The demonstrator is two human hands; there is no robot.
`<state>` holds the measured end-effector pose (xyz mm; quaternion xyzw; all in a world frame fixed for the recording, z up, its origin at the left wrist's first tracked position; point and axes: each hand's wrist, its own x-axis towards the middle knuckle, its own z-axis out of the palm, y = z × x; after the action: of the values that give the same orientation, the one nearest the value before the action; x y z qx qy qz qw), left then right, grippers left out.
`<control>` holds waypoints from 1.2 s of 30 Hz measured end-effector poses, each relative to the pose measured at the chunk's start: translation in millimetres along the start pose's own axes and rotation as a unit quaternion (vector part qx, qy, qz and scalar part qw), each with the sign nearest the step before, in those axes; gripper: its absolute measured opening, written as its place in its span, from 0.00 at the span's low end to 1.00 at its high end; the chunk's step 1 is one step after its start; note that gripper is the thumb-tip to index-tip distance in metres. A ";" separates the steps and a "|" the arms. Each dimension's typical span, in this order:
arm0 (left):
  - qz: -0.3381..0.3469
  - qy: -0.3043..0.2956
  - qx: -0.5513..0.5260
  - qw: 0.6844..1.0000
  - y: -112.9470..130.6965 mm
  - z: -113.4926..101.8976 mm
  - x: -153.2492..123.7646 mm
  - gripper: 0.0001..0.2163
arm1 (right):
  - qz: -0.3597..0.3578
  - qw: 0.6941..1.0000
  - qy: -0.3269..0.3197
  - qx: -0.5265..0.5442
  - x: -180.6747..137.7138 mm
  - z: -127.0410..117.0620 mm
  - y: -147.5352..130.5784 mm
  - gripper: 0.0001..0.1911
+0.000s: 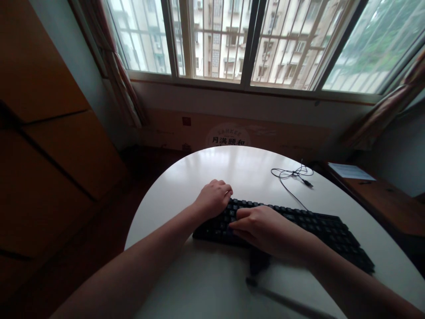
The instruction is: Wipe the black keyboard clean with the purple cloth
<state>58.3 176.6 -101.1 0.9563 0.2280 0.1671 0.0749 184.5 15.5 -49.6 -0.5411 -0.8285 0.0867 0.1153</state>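
A black keyboard [328,230] lies at a slant on the round white table [172,186]. My left hand [214,197] is at its far left corner, fingers curled over the edge and closed on it. Above the left-hand keys, my right hand [257,223] is closed in a pinch, fingertips pointing left. A hint of purple shows at those fingertips, too small and dark to name. Below the right hand there is a dark blurred shape [259,261], and a thin dark strip [288,301] runs from near it toward the lower right; I cannot make out either.
The keyboard's black cable [292,173] lies looped on the table's far right, its plug beside it. Right of the table is a brown wooden surface [392,204] with a paper sheet [352,171]. A large cardboard box [282,133] leans under the window; a wooden cabinet [49,168] stands left.
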 end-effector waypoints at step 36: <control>0.013 -0.050 0.011 0.999 0.2 5.3 0.6 0.14 | -0.018 0.998 0.020 -0.049 6.3 23.2 5.0 0.13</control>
<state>60.8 176.4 -105.8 0.9671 0.2132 0.1180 0.0734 179.8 22.9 -72.6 -0.5327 -0.8389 0.0333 0.1071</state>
